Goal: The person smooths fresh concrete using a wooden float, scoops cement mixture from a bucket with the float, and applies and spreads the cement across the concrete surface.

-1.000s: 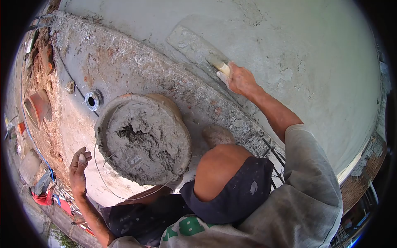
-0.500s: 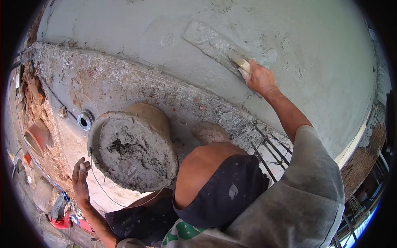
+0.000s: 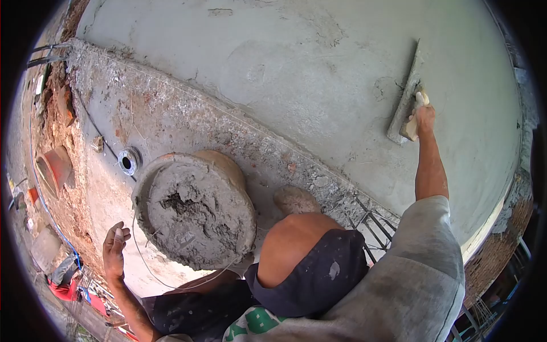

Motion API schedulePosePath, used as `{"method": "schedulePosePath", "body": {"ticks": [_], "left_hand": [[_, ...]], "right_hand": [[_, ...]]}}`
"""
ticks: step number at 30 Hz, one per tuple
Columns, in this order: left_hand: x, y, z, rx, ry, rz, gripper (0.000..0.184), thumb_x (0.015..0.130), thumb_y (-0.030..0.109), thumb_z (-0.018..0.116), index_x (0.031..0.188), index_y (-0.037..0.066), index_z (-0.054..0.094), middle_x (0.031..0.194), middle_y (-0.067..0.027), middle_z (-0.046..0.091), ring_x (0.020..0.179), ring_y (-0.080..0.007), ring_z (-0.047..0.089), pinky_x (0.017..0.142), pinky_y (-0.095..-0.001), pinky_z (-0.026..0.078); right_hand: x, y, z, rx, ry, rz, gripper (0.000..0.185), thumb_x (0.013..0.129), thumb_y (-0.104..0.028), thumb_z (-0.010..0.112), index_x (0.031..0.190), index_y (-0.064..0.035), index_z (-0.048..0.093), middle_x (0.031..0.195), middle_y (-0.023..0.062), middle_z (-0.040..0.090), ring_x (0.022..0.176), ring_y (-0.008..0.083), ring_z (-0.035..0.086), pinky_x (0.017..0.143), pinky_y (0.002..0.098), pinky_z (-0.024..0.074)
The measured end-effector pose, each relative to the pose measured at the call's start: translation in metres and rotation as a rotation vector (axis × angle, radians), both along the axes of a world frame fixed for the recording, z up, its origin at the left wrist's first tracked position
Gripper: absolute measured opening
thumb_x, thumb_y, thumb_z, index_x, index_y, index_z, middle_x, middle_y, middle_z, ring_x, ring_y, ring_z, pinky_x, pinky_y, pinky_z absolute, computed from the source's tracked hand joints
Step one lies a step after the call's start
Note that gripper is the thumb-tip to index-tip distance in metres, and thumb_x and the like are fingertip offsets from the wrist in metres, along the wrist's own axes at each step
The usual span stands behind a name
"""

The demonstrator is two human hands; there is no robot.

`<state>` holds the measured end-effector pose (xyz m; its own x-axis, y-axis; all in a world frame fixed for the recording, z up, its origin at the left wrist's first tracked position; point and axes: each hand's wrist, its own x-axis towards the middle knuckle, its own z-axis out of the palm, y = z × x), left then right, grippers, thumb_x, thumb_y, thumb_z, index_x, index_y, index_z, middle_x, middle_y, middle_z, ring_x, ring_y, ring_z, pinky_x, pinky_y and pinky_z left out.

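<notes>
My right hand [image 3: 424,118] is closed around the pale handle of a plastering float [image 3: 409,91]. The long, mortar-coated blade stands nearly upright in view and tilted on edge against the wet grey plaster wall [image 3: 307,68]. My left hand [image 3: 115,251] is raised beside a bucket [image 3: 250,196] of wet grey mortar [image 3: 196,211]; it holds nothing, its fingers loosely bent and apart. A thin wire handle [image 3: 149,271] hangs along the bucket's near side. The mortar has a dark hollow near its middle.
A taut string [image 3: 239,117] runs along the wall's base above a rough ledge [image 3: 188,108]. Steel bars [image 3: 379,225] stick out near my knee [image 3: 296,245]. A round metal ring [image 3: 129,161] and an orange-red bucket [image 3: 54,169] lie to the left.
My right hand has swept the float rightward across the wall and turned its blade from a slant to nearly upright. The view has shifted a little; my left hand stays by the bucket.
</notes>
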<state>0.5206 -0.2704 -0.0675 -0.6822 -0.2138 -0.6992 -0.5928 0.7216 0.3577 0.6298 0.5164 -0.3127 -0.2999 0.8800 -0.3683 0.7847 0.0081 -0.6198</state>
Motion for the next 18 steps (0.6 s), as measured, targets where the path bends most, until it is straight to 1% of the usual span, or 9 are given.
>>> {"method": "schedulePosePath", "body": {"ticks": [3,5,7,9,11,13,15,17,18], "left_hand": [[-0.002,0.006,0.003,-0.007,0.032,0.001,0.051,0.094,0.040,0.050,0.125,0.000,0.051,0.104,-0.0111,0.060,0.098,-0.0203,0.056,0.091,-0.0341,0.041],[-0.002,0.009,0.009,0.013,0.063,-0.006,0.050,0.094,0.039,0.051,0.124,0.000,0.052,0.103,-0.0110,0.061,0.096,-0.0197,0.056,0.090,-0.0328,0.041],[0.001,0.018,0.014,0.016,0.077,-0.008,0.049,0.094,0.039,0.050,0.123,0.000,0.053,0.102,-0.0108,0.061,0.095,-0.0192,0.056,0.090,-0.0324,0.041],[0.007,0.014,0.016,0.026,0.070,0.023,0.047,0.094,0.038,0.050,0.123,0.000,0.053,0.100,-0.0100,0.062,0.094,-0.0187,0.056,0.090,-0.0320,0.041],[0.012,0.014,0.018,0.034,0.065,0.042,0.047,0.094,0.037,0.050,0.122,0.000,0.053,0.099,-0.0097,0.062,0.094,-0.0183,0.056,0.089,-0.0320,0.041],[0.013,0.014,0.020,0.030,0.093,0.034,0.048,0.094,0.039,0.049,0.122,0.000,0.054,0.099,-0.0099,0.062,0.094,-0.0182,0.056,0.089,-0.0317,0.041],[0.013,0.014,0.025,0.020,0.131,0.000,0.049,0.094,0.040,0.049,0.122,-0.001,0.054,0.099,-0.0100,0.062,0.094,-0.0182,0.056,0.089,-0.0316,0.041],[0.015,0.015,0.026,0.010,0.166,-0.049,0.051,0.094,0.042,0.048,0.122,-0.001,0.054,0.099,-0.0101,0.062,0.094,-0.0183,0.056,0.088,-0.0315,0.041],[0.016,0.014,0.027,0.007,0.175,-0.064,0.053,0.094,0.044,0.047,0.122,-0.001,0.053,0.099,-0.0112,0.062,0.095,-0.0194,0.056,0.089,-0.0317,0.040]], "right_hand": [[-0.029,-0.015,-0.040,-0.011,0.060,0.113,0.038,0.084,-0.041,0.063,0.093,-0.0039,0.056,0.062,0.0036,0.050,0.047,0.0157,0.050,0.042,0.0304,0.0415],[-0.075,-0.062,-0.021,-0.094,0.112,0.214,0.038,0.085,-0.041,0.062,0.091,-0.0031,0.057,0.061,0.0039,0.050,0.047,0.0163,0.051,0.042,0.0314,0.0423],[-0.114,-0.092,-0.027,-0.029,0.050,0.351,0.041,0.086,-0.043,0.061,0.090,-0.0016,0.058,0.060,0.0048,0.051,0.046,0.0177,0.053,0.041,0.0331,0.0437],[-0.147,-0.128,-0.025,-0.073,0.028,0.449,0.042,0.087,-0.038,0.059,0.093,0.0037,0.057,0.069,0.0179,0.061,0.050,0.0281,0.062,0.044,0.0386,0.0477],[-0.173,-0.170,-0.014,-0.022,-0.040,0.642,0.050,0.085,-0.045,0.059,0.096,0.0038,0.058,0.073,0.0208,0.063,0.053,0.0291,0.064,0.050,0.0390,0.0504],[-0.188,-0.206,-0.016,-0.064,-0.054,0.787,0.053,0.084,-0.047,0.059,0.101,0.0030,0.058,0.082,0.0229,0.065,0.067,0.0333,0.066,0.065,0.0422,0.0519],[-0.192,-0.241,-0.031,0.150,-0.055,0.981,0.053,0.085,-0.047,0.058,0.105,0.0017,0.058,0.090,0.0226,0.066,0.083,0.0385,0.064,0.076,0.0465,0.0494],[-0.187,-0.282,-0.016,0.208,-0.095,1.044,0.050,0.085,-0.044,0.057,0.106,0.0014,0.056,0.093,0.0242,0.065,0.090,0.0417,0.062,0.078,0.0494,0.0479],[-0.182,-0.298,-0.005,0.194,-0.081,1.126,0.046,0.085,-0.040,0.057,0.105,0.0018,0.055,0.091,0.0243,0.065,0.088,0.0419,0.062,0.078,0.0497,0.0481]]}}
